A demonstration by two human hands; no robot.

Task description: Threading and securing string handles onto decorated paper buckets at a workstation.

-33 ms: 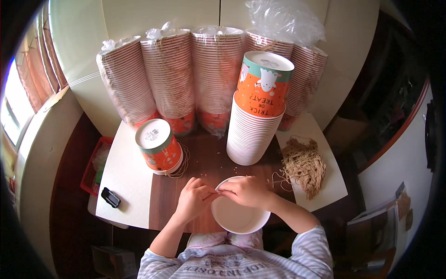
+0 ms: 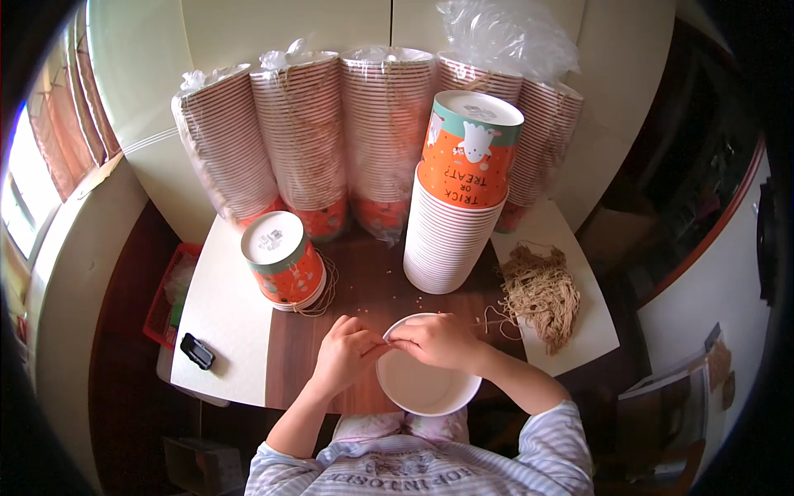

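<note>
A white-lined paper bucket point(image 2: 430, 387) stands mouth up at the front edge of the table, in front of my body. My left hand point(image 2: 346, 351) is closed in a pinch just outside its left rim. My right hand point(image 2: 437, 339) reaches over the opening, fingers curled and pressed on the same stretch of rim. The fingertips of both hands meet there; whatever lies between the left ones is too small or hidden to name. Right of the bucket, a tangled bundle of tan twine point(image 2: 542, 298) trails loose ends toward my right hand.
A tall stack of upside-down orange paper buckets point(image 2: 455, 236) rises ahead. A shorter stack point(image 2: 285, 263) with twine loops stands left. Plastic-wrapped bucket stacks point(image 2: 298, 136) line the wall. A small black object point(image 2: 197, 351) lies at the left; a red basket point(image 2: 165, 302) sits beyond the edge.
</note>
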